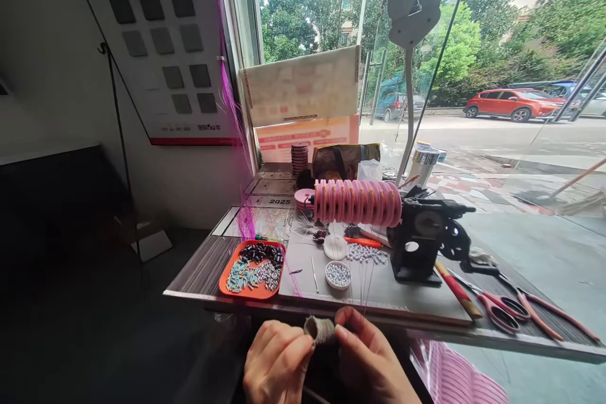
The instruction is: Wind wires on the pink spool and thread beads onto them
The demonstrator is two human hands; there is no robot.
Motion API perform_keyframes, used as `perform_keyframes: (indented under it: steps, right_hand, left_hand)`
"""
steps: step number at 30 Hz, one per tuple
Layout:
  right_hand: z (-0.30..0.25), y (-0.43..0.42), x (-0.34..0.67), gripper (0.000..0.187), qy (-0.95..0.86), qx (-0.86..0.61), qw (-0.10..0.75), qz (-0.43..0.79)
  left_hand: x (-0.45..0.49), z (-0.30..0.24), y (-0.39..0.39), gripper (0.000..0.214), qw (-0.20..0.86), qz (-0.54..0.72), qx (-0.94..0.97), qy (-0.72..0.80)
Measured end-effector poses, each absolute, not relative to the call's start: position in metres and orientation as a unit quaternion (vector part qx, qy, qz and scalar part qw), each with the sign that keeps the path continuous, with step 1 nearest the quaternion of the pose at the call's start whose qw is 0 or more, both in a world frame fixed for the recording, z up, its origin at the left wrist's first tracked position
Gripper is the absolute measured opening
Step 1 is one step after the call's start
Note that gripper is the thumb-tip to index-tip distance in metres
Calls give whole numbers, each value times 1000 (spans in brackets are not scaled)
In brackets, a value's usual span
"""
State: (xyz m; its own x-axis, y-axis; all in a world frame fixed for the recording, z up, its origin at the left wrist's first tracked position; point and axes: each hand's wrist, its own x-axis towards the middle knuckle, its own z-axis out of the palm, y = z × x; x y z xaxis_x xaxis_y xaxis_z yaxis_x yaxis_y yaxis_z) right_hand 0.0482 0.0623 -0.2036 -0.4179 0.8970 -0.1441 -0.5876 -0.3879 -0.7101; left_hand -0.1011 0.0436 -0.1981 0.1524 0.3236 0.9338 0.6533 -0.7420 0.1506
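Below the table's front edge, both hands are closed at a small greyish-beige hollow roll [324,330] with a rough, fabric-like surface. Its open end faces left. My left hand [278,363] has curled fingers, thumb and fingertips against the roll's left end. At the right end, the thumb and forefinger of my right hand [367,353] pinch its edge. Thin lines run from the spools down toward my right hand; whether it holds one I cannot tell. Just beyond, on a grey board [303,287], are a white bowl [338,275] of pale beads and a slim metal tool [315,274].
An orange tray [225,284] holds black, silver and turquoise pieces. Pink spools [357,202] sit on a black winding machine [416,246]. Loose beads [367,254] lie nearby. Red-handled scissors [497,309], pliers [544,315] and a brush [457,290] lie right. A window stands behind.
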Motion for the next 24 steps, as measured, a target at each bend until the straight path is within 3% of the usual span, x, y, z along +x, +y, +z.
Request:
perform_keyframes:
  steps: [5,10,16,24]
  right_hand:
    - [-212,66,48,46,-304,-240,470,793]
    - [-218,66,47,40,-293,-247,484,787]
    - [-208,63,45,39,-237,-233,495,803]
    - [-187,57,43,34,-212,-213,490,818]
  left_hand:
    - [-97,-198,39,21,64,-543,-751,-370]
    - [-83,-203,34,14,-186,-568,-652,-467]
    - [-80,-201,40,26,-403,-558,-509,-516]
    - [-67,-188,36,21,-427,-666,-444,-419]
